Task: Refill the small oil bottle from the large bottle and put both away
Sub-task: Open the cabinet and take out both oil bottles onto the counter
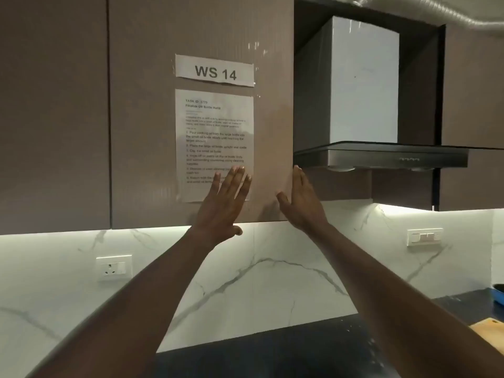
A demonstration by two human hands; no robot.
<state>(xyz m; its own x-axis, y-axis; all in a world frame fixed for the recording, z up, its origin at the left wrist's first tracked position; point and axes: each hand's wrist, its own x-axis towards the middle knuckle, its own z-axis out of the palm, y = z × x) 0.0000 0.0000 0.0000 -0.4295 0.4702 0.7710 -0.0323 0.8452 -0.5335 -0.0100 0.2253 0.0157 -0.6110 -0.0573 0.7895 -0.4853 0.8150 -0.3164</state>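
**Two empty hands raised to a closed cupboard door**

Two bare hands are lifted in front of the brown, finely ribbed upper cabinet door (201,31). The left hand (222,204) is spread flat, fingers straight and close together, its fingertips over the lower edge of the white printed instruction sheet (214,137) taped to the door. The right hand (301,201) is likewise open, seen edge-on with thumb stretched out, its fingers at the door's right edge; whether it touches the door is hard to tell. Neither hand has hold of anything.

Above the sheet is a white paper label reading "WS 14" (214,70). To the right hangs a steel and black glass chimney hood (381,156). Below the cabinets runs a white marble-veined backsplash (272,282) with a white wall socket (114,267) at left. The dark stone table (272,356) lies at the bottom, with a corner of a pale wooden cutting board (489,330) at far right. Neither oil bottle is in sight.
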